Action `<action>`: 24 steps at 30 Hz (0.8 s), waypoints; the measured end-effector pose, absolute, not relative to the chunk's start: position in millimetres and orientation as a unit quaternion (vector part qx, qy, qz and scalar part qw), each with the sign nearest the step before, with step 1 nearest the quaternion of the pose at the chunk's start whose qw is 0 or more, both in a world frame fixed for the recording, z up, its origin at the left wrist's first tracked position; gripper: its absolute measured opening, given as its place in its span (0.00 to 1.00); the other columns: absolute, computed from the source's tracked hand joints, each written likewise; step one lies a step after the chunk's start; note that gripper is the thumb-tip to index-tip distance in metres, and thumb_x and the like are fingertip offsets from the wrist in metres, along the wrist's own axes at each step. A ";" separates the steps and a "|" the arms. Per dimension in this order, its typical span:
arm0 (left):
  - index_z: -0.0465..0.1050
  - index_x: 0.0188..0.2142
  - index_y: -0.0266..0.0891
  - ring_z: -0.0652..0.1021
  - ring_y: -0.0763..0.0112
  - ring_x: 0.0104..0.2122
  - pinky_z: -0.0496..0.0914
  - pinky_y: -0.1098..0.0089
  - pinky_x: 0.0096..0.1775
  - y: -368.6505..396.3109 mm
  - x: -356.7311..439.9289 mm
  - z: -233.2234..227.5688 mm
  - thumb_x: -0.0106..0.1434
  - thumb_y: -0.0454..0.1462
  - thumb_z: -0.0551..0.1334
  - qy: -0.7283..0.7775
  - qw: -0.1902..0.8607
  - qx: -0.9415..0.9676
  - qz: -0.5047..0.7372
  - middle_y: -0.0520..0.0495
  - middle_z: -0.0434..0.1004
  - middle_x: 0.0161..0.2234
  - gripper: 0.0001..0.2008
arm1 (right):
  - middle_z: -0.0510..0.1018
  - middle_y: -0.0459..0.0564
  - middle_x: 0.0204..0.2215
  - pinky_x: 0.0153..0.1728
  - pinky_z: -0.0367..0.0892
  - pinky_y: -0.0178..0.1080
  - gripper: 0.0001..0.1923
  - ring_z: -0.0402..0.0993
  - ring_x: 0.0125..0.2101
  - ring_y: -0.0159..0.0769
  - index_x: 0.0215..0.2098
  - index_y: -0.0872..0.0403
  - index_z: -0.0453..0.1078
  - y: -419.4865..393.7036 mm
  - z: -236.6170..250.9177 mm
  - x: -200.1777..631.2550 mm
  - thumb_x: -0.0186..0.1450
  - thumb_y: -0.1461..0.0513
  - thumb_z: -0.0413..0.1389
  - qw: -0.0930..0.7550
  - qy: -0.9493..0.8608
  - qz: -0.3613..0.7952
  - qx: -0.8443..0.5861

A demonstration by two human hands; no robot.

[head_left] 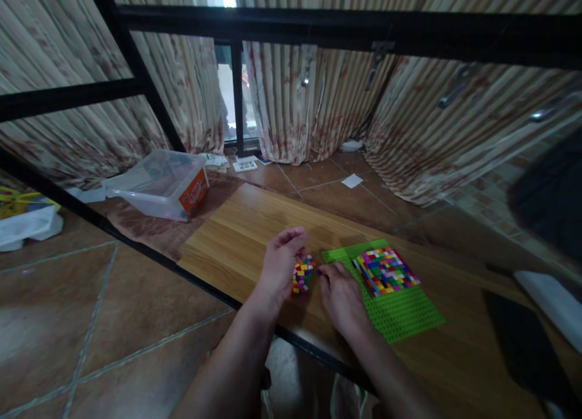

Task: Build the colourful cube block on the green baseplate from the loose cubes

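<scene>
My left hand (279,262) cups a small handful of multicoloured bricks (302,275) just above the wooden tabletop (236,237). Close beside it, my right hand (340,294) rests knuckles-up at the left edge of a green baseplate (404,313), its fingertips pointing toward the bricks; whether they pinch one brick I cannot tell. A patch of mixed-colour bricks (385,271) covers the far part of the baseplate.
A clear plastic tub (157,185) with an orange label lies on the tiled floor at the left. Black metal frame bars (318,28) cross above the table. Striped curtains hang behind. A dark flat object (522,346) lies at the table's right end.
</scene>
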State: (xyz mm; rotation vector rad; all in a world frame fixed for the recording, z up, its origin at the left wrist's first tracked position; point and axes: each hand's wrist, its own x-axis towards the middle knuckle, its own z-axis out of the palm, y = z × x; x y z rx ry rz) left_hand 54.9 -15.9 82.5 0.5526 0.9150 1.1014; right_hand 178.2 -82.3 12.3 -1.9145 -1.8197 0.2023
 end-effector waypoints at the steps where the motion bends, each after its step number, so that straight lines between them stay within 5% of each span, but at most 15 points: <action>1: 0.75 0.34 0.35 0.69 0.81 0.22 0.65 0.76 0.28 -16.1 56.1 80.3 0.45 0.33 0.69 0.418 0.718 0.267 0.489 0.52 0.73 0.28 0.13 | 0.76 0.57 0.37 0.42 0.70 0.47 0.14 0.73 0.39 0.45 0.40 0.58 0.73 -83.0 13.5 179.6 0.65 0.70 0.46 0.253 -0.660 0.079 -0.703; 6: 0.75 0.31 0.36 0.71 0.75 0.26 0.64 0.74 0.30 -18.0 62.2 60.5 0.53 0.40 0.65 0.458 0.628 0.464 0.425 0.50 0.74 0.27 0.09 | 0.76 0.52 0.38 0.42 0.71 0.44 0.13 0.74 0.38 0.40 0.48 0.54 0.69 -91.2 30.8 192.0 0.66 0.65 0.48 0.380 -0.604 0.131 -0.688; 9: 0.74 0.26 0.36 0.68 0.74 0.24 0.61 0.73 0.28 -23.0 65.4 53.6 0.59 0.48 0.60 0.448 0.562 0.603 0.348 0.51 0.70 0.22 0.17 | 0.76 0.49 0.36 0.42 0.71 0.43 0.16 0.74 0.38 0.38 0.53 0.51 0.65 -97.2 43.7 197.8 0.67 0.63 0.50 0.428 -0.589 0.162 -0.665; 14: 0.70 0.21 0.37 0.66 0.75 0.21 0.58 0.73 0.26 -32.8 73.0 59.3 0.61 0.47 0.57 0.420 0.550 0.668 0.274 0.52 0.66 0.19 0.19 | 0.76 0.50 0.38 0.44 0.70 0.44 0.17 0.73 0.39 0.38 0.55 0.51 0.64 -103.2 51.1 201.8 0.67 0.64 0.49 0.418 -0.621 0.131 -0.650; 24: 0.67 0.16 0.37 0.60 0.77 0.18 0.52 0.72 0.23 -43.0 95.1 49.4 0.56 0.42 0.61 0.447 0.611 0.550 0.353 0.55 0.60 0.15 0.16 | 0.78 0.55 0.39 0.44 0.70 0.45 0.16 0.74 0.42 0.41 0.52 0.53 0.68 -110.2 49.4 195.1 0.69 0.66 0.45 0.396 -0.640 0.002 -0.659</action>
